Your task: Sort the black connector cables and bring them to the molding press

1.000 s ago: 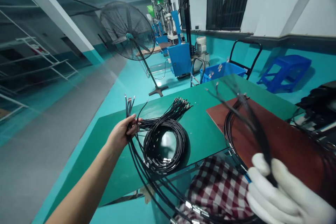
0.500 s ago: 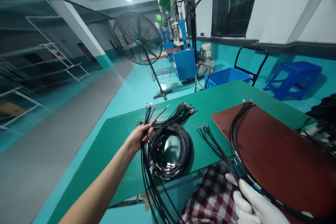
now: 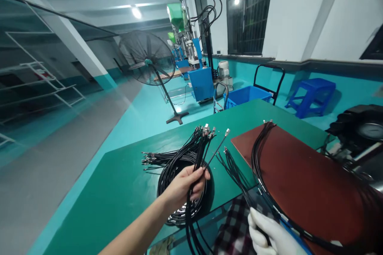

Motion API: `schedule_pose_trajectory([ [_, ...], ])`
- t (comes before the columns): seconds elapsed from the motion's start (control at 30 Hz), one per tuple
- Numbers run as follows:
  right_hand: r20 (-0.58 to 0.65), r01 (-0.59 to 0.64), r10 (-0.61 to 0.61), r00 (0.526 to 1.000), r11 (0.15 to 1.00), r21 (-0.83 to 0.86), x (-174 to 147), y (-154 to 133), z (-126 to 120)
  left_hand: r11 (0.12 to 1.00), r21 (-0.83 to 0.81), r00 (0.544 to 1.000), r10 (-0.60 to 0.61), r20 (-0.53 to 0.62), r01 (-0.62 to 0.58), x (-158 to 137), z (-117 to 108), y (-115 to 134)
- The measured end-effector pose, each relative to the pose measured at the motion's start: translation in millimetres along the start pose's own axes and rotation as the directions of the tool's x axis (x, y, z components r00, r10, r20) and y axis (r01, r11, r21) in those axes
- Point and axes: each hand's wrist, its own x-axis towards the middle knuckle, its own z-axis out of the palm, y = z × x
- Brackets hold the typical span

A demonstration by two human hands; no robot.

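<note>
My bare left hand (image 3: 191, 183) is closed round a bundle of black cables (image 3: 201, 151) with small metal ends pointing up; one cable splays out to the right. Behind and below it, a coil of black cables (image 3: 167, 179) lies on the green table (image 3: 119, 183), its loose ends spread to the left and the back. My right hand (image 3: 266, 231), in a white glove, grips a second black cable bundle (image 3: 236, 173) near the table's front edge, its tips resting toward the coil. Both bundles' lower parts run out of sight.
A reddish-brown board (image 3: 293, 167) on the table's right carries another curved bundle of black cables (image 3: 256, 155). Beyond stand a pedestal fan (image 3: 148, 61), a blue machine (image 3: 202, 83), a blue crate (image 3: 248, 95) on a trolley and a blue stool (image 3: 314, 91). Checkered cloth (image 3: 235, 223) shows below the edge.
My left hand has moved right with its cable bundle, from the coil's left side to in front of it. My right hand has shifted slightly left and down, still holding its bundle. The view has turned.
</note>
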Motion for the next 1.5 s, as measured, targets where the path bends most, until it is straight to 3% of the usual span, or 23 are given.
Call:
schedule_pose_trajectory([
  [0.13,0.079,0.183,-0.188,0.979,0.981,0.069,-1,-12,12,0.990,-0.077,0.989,-0.108,0.099,0.116,-5,22,-19],
  [0.27,0.124,0.308,-0.316,0.941,0.948,0.080,1,-30,29,0.981,-0.048,0.969,-0.177,0.171,0.188,-12,39,-33],
  [0.43,0.073,0.434,-0.431,0.899,0.901,-0.025,0,-44,45,0.958,0.018,0.931,-0.284,0.229,0.287,-18,47,-53],
  [0.67,-0.028,0.409,-0.417,0.909,0.901,-0.143,-1,-45,48,0.954,0.020,0.941,-0.298,0.162,0.298,-26,54,-70],
  [1.33,-0.033,0.380,-0.411,0.911,0.867,-0.322,0,-40,41,0.972,0.108,0.977,-0.213,0.033,0.208,-34,49,-90],
  [1.5,-0.038,0.347,-0.371,0.928,0.896,-0.277,-7,-44,45,0.977,0.103,0.983,-0.183,-0.024,0.184,-35,52,-92],
])
